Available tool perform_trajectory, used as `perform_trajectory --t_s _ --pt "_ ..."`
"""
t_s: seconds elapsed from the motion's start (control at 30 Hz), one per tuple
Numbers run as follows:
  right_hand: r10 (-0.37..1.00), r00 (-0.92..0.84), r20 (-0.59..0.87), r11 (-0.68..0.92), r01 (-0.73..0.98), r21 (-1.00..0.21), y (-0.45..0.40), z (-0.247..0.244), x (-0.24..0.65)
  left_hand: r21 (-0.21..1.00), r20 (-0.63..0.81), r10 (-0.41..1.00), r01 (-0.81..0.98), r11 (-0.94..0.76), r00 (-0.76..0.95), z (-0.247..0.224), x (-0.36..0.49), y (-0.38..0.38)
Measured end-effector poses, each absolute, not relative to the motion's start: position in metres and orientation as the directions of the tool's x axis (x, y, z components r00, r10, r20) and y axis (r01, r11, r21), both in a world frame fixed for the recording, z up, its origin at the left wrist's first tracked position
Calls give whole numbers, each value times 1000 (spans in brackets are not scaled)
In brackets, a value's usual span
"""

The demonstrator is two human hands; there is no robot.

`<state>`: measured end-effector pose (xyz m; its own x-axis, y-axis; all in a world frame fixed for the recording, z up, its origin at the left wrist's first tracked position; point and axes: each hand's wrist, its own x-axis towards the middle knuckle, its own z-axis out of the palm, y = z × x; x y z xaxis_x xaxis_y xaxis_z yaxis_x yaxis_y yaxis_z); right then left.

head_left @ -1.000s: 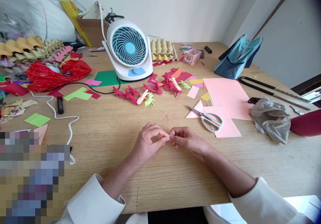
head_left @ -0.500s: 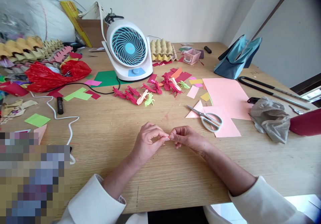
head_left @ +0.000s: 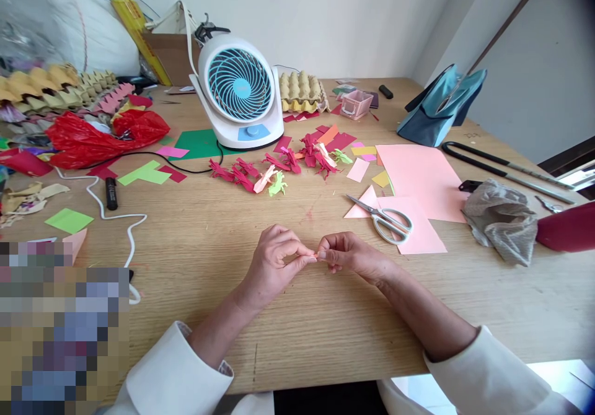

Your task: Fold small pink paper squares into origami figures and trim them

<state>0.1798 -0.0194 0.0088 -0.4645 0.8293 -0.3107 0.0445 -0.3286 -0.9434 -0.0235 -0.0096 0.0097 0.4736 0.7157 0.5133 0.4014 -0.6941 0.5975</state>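
Note:
Above the front middle of the wooden table (head_left: 223,229), my left hand (head_left: 281,257) and my right hand (head_left: 351,257) meet fingertip to fingertip. Both are closed in a pinch on a tiny piece of orange-pink paper (head_left: 315,256), mostly hidden by the fingers. Right of my right hand, scissors (head_left: 388,223) with white handles lie on cut pink paper (head_left: 425,232). Beyond my hands sits a row of folded paper figures, among them dark pink ones (head_left: 242,176), a pale pink one (head_left: 264,179) and a light green one (head_left: 277,184).
A white fan (head_left: 239,90) stands at the back, with egg trays (head_left: 301,93) beside it. To the left are a red plastic bag (head_left: 93,142), a black marker (head_left: 111,194) and a white cable (head_left: 105,207). A blue bag (head_left: 434,111) and a crumpled grey cloth (head_left: 502,217) occupy the right.
Both hands have shifted very slightly to the right, still pinching. A little more of the orange-pink paper shows between the fingertips.

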Motion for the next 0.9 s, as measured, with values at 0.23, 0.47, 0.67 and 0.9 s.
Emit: perform_trajectory --t_s 0.23,0.47,0.67,0.9 --pt "888 -383 -254 -206 160 -965 -22 13 177 676 485 760 366 -639 432 4 -22 -10" --pt "908 -370 -197 -119 223 -968 -22 13 177 702 464 777 359 -615 425 4 -20 -12" --pt "906 -379 -190 -99 249 -964 -23 8 177 719 443 791 360 -595 422 2 -19 -13" --pt "896 -413 -161 -69 229 -971 -23 7 178 745 414 812 360 -561 411 5 -20 -14"
